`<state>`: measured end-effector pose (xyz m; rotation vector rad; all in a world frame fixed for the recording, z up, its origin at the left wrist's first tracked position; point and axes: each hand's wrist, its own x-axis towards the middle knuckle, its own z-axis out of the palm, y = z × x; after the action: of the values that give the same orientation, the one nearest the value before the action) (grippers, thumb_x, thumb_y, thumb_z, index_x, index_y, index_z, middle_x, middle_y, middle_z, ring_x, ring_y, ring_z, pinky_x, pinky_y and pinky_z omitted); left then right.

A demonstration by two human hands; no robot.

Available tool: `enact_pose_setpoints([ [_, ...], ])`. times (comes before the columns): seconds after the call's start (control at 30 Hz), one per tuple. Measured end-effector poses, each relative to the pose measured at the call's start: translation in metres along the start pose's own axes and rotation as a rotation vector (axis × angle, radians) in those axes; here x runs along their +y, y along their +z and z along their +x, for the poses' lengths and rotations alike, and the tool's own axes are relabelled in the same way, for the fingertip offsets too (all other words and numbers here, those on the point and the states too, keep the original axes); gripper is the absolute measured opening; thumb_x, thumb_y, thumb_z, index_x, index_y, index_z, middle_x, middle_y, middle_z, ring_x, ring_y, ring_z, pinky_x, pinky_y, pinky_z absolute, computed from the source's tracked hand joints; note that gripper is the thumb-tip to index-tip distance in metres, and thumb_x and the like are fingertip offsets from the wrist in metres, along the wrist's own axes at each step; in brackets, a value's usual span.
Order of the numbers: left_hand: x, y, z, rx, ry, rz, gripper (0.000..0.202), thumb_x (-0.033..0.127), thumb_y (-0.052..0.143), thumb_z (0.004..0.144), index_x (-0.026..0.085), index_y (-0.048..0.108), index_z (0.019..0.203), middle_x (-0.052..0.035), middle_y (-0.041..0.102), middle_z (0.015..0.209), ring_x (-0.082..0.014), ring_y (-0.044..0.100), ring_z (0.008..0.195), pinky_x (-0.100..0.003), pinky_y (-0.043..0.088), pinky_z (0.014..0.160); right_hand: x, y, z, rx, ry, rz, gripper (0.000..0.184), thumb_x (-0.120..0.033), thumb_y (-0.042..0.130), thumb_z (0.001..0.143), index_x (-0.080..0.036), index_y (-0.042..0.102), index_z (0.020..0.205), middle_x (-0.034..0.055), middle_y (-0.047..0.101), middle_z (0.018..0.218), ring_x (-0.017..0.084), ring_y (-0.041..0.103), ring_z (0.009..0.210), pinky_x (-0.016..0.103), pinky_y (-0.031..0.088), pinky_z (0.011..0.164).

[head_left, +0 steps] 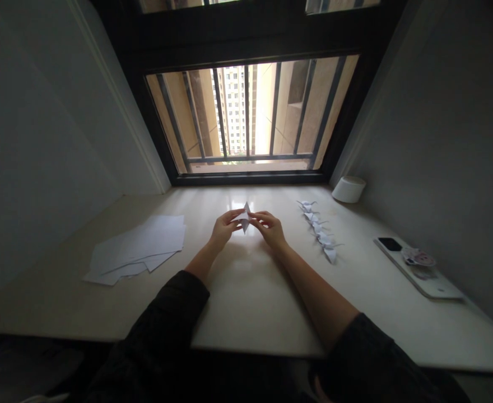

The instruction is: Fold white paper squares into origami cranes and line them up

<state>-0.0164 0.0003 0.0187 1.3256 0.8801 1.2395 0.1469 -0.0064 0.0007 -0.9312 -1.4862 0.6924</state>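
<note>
A small white folded paper piece [245,217] is held above the middle of the pale tabletop [246,291]. My left hand [223,228] pinches its left side with fingers closed. On the other side my right hand [271,228] pinches it too, fingers curled. Both forearms reach forward from dark sleeves. The paper shows pointed tips up and down.
A loose pile of white paper sheets [139,246] lies at the left. A row of several finished folded paper figures [320,232] runs along the right. A white round container [349,189] stands by the window. A phone [417,267] lies at the far right.
</note>
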Motion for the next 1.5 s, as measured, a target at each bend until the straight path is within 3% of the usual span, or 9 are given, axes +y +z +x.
enact_pose_setpoints([
  [0.23,-0.001,0.000,-0.001,0.001,0.022,0.004,0.040,0.026,0.068,0.068,0.015,0.064,0.106,-0.0113,0.063,0.114,-0.0224,0.063,0.094,-0.038,0.052,0.082,0.002,0.002,0.001,0.011,0.083,0.147,0.032,-0.041,0.070,0.068,-0.025,0.071,0.097,0.0060,0.068,0.102,0.019,0.063,0.087,0.030,0.050,0.067],
  [0.4,-0.003,0.000,0.001,0.028,0.061,0.036,0.037,0.025,0.069,0.066,0.016,0.066,0.101,-0.0096,0.066,0.109,-0.0226,0.062,0.095,-0.037,0.053,0.082,0.003,0.003,0.001,-0.009,0.127,0.132,0.042,-0.043,0.074,0.063,-0.022,0.070,0.100,0.0062,0.071,0.088,0.019,0.064,0.074,0.032,0.051,0.066],
  [0.6,-0.009,0.000,0.004,0.016,0.090,0.070,0.039,0.023,0.069,0.064,0.016,0.068,0.102,-0.0079,0.068,0.104,-0.0208,0.064,0.089,-0.038,0.052,0.082,0.002,0.003,-0.001,0.028,0.094,0.076,0.041,-0.043,0.074,0.063,-0.021,0.071,0.097,0.0059,0.072,0.082,0.017,0.063,0.068,0.032,0.051,0.065],
  [0.77,-0.011,0.001,0.005,0.000,0.124,0.120,0.037,0.020,0.067,0.064,0.018,0.069,0.101,-0.0075,0.068,0.105,-0.0224,0.063,0.095,-0.037,0.050,0.084,0.004,0.002,0.000,0.068,0.077,0.077,0.035,-0.042,0.073,0.063,-0.023,0.073,0.092,0.0059,0.072,0.086,0.017,0.063,0.069,0.031,0.052,0.063],
  [0.93,-0.010,0.000,0.004,-0.038,0.150,0.159,0.032,0.022,0.062,0.072,0.017,0.068,0.103,-0.0085,0.068,0.106,-0.0221,0.065,0.092,-0.036,0.049,0.085,0.006,0.001,0.000,0.051,0.052,0.079,0.032,-0.041,0.071,0.066,-0.024,0.072,0.093,0.0051,0.072,0.089,0.018,0.064,0.070,0.032,0.052,0.064],
  [1.13,-0.003,0.000,-0.004,-0.052,0.250,0.444,0.033,0.029,0.060,0.079,0.024,0.064,0.111,-0.0063,0.066,0.110,-0.0228,0.063,0.099,-0.037,0.049,0.087,0.008,-0.001,0.001,0.067,0.042,0.050,0.029,-0.038,0.070,0.067,-0.025,0.073,0.092,0.0049,0.072,0.090,0.019,0.065,0.072,0.031,0.052,0.064],
  [1.27,0.008,0.004,-0.012,0.005,0.419,0.673,0.042,0.033,0.071,0.071,0.031,0.063,0.112,-0.0029,0.059,0.123,-0.0241,0.055,0.113,-0.040,0.042,0.098,0.009,-0.002,0.001,0.083,0.061,0.014,0.028,-0.037,0.070,0.068,-0.024,0.073,0.092,0.0051,0.072,0.090,0.019,0.065,0.072,0.032,0.052,0.063],
  [1.5,0.013,0.009,-0.017,0.065,0.453,0.654,0.020,0.032,0.065,0.076,0.032,0.071,0.096,-0.0009,0.069,0.104,-0.0225,0.062,0.102,-0.037,0.045,0.094,0.011,-0.001,0.002,0.087,0.084,0.026,0.029,-0.038,0.071,0.066,-0.023,0.073,0.091,0.0065,0.073,0.090,0.020,0.066,0.071,0.031,0.051,0.062],
])
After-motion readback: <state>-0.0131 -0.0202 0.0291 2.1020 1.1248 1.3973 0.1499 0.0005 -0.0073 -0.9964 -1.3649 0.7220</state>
